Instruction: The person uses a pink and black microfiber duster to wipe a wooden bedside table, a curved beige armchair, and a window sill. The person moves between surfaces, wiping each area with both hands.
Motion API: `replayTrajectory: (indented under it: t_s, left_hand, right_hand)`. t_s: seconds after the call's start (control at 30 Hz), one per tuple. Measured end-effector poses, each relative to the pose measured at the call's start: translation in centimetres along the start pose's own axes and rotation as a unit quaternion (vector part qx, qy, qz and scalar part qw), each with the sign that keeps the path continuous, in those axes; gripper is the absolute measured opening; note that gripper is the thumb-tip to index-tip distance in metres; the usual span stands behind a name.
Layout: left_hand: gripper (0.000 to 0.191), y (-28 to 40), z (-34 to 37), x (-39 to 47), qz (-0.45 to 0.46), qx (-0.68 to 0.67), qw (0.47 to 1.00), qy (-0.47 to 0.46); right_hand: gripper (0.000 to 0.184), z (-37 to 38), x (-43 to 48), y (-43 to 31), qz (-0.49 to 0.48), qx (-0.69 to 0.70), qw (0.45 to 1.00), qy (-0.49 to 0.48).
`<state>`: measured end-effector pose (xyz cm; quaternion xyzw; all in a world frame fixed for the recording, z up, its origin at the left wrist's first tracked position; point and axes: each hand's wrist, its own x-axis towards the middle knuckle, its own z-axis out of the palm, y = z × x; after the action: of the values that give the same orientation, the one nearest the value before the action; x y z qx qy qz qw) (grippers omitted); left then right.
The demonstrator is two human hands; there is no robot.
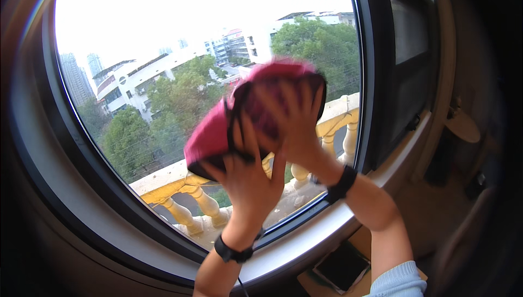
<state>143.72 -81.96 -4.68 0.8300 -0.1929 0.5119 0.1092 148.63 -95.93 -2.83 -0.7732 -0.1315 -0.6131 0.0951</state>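
A pink fabric item (210,131) with black edging is up in front of the window pane (171,23), blurred. Its exact kind cannot be told, nor whether it is one piece or two. Spread fingers of my left hand (253,186) lie over its lower left part and a black strap or seam. Higher up, my right hand (300,133) holds its darker upper right part, fingers fanned out. Black bands (233,250) circle both wrists. Whether the item touches the glass cannot be told.
A dark window frame (369,72) surrounds the pane, with a pale sill (310,225) below. Outside stand a yellow and white balustrade (175,191), trees and buildings. A dark flat object (341,266) lies below the sill. To the right is a round wooden top (461,127).
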Motion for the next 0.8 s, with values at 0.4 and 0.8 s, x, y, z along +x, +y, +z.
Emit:
replayTrajectory:
  t_s: [0.4, 0.8]
  left_hand:
    - [0.087, 6.3, 4.0, -6.8, 0.022, -0.12, 0.946, -0.302]
    - [0.058, 12.5, 9.5, 1.0, 0.176, -0.16, 0.966, -0.107]
  right_hand:
    - [0.064, -1.9, -13.4, 5.2, -0.001, 0.081, 0.994, -0.078]
    - [0.079, -1.1, -10.0, 15.7, 0.049, 0.021, 0.996, -0.07]
